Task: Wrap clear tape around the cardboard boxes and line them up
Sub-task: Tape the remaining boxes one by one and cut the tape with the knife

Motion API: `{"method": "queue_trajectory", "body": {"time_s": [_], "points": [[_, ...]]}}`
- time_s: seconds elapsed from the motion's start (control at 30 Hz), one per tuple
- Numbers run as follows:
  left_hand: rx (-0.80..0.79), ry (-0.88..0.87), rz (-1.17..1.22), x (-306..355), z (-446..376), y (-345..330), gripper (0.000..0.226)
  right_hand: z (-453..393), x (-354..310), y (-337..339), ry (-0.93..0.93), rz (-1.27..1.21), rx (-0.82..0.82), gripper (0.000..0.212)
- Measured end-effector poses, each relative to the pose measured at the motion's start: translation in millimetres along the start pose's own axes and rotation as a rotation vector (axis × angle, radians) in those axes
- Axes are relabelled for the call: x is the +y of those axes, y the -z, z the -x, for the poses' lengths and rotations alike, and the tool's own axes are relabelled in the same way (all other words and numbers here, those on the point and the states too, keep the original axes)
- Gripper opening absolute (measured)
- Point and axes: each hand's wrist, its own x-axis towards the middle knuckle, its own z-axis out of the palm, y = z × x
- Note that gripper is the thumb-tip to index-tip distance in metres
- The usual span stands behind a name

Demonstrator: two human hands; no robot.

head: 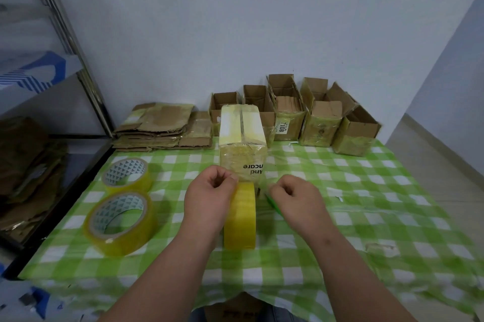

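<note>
A closed cardboard box [242, 138], covered in clear yellowish tape, stands in the middle of the green checked table [366, 190]. Just in front of it a roll of clear tape [242, 219] stands on its edge. My left hand [209, 196] is curled against the roll's left side and top, gripping it. My right hand [294, 196] is to the right of the roll, fingers curled round a small green tool [273, 203]. A strip of tape seems to run from the roll to the box, though it is hard to make out.
Two more tape rolls [127, 172] [121, 222] lie flat at the left. Flattened cardboard [162, 125] is stacked at the back left. A row of open taped boxes [319, 120] lines the back wall. A metal shelf [65, 33] stands at the left.
</note>
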Motion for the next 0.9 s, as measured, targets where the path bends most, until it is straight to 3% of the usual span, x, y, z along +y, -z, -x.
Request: {"method": "queue_trajectory", "body": {"time_s": [0.1,0.2,0.33,0.47,0.63,0.8,0.9], "points": [[0.051,-0.074,-0.054,-1,0,1,0.021,19,-19,-3,-0.012,-0.263,-0.299,0.034],[0.097,-0.138,-0.115,0,3,5,0.022,30,-23,-15,0.024,-0.465,-0.5,0.007],[0.083,-0.216,-0.192,10,5,19,0.018,32,-21,-19,0.011,-0.621,-0.448,0.014],[-0.002,-0.201,-0.096,21,7,38,0.015,31,-32,-4,0.052,-0.594,-0.348,0.038],[-0.105,-0.031,0.055,30,7,49,0.039,32,-41,11,0.161,-0.469,-0.345,0.017],[-0.194,0.052,-0.008,38,6,55,0.008,34,-50,19,0.195,-0.354,-0.348,0.012],[-0.176,0.05,-0.012,40,3,57,0.012,34,-56,22,0.242,-0.284,-0.356,0.011]]}}
